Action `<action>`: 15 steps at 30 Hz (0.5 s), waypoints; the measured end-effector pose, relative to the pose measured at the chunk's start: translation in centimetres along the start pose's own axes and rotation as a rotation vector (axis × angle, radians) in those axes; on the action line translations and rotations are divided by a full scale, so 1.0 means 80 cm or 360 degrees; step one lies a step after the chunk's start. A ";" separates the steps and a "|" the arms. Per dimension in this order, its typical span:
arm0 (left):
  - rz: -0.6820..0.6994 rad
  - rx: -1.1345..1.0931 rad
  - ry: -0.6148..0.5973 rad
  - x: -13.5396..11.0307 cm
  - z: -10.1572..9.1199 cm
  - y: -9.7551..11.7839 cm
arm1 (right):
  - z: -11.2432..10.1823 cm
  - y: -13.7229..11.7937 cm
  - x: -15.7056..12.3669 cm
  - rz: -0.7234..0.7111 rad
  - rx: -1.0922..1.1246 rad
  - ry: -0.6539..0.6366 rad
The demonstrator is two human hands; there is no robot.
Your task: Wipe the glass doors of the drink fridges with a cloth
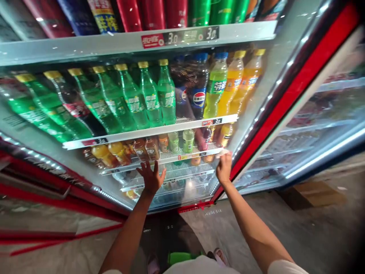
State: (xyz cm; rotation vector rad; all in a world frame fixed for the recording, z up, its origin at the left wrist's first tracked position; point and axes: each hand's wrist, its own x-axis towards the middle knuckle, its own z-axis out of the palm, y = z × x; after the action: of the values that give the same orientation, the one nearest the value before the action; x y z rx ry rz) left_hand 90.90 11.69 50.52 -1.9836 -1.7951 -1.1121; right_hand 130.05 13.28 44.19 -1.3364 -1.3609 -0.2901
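Note:
My left hand [152, 177] is open, its fingers spread, just in front of the lower shelf edge and below the brown drink bottles [146, 149]. It holds nothing. My right hand [224, 168] is closed on a small white wipe [224, 153], cloth or paper, I cannot tell which. The wipe lies against the right end of that shelf's front strip [194, 155], beside the fridge's side wall. Above is a shelf of green soda bottles [134, 99], a cola bottle [199, 85] and orange soda bottles [251, 83].
An open drinks fridge with a red frame [281, 91] surrounds the shelves. Red, green and other bottles fill the top shelf [122, 40]. A red door [57, 201] stands at the left. Another lit fridge and a cardboard box [312, 194] are at the right. Something green [181, 257] is near my feet.

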 end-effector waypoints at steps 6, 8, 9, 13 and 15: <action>0.0104 0.0094 -0.0119 0.000 -0.024 -0.004 | 0.055 -0.079 -0.018 0.0182 0.0057 0.0323; 0.0217 0.0138 -0.0135 -0.003 -0.037 -0.015 | 0.079 -0.120 -0.039 -0.0155 0.0094 0.0108; 0.0261 0.0167 -0.0131 -0.005 -0.044 -0.023 | 0.090 -0.139 -0.048 -0.0310 0.0097 0.0020; 0.0286 0.0304 -0.0018 -0.015 -0.073 -0.072 | 0.130 -0.209 -0.068 -0.0794 0.0047 -0.0266; 0.0238 0.0354 0.0057 -0.021 -0.090 -0.106 | 0.147 -0.244 -0.069 -0.1002 0.0079 -0.0412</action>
State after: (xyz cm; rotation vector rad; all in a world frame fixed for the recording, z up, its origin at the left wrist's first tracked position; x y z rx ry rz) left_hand 80.48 7.68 51.70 -1.9168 -1.6428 -0.8570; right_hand 106.69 13.47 45.86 -0.8928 -1.9813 -0.5119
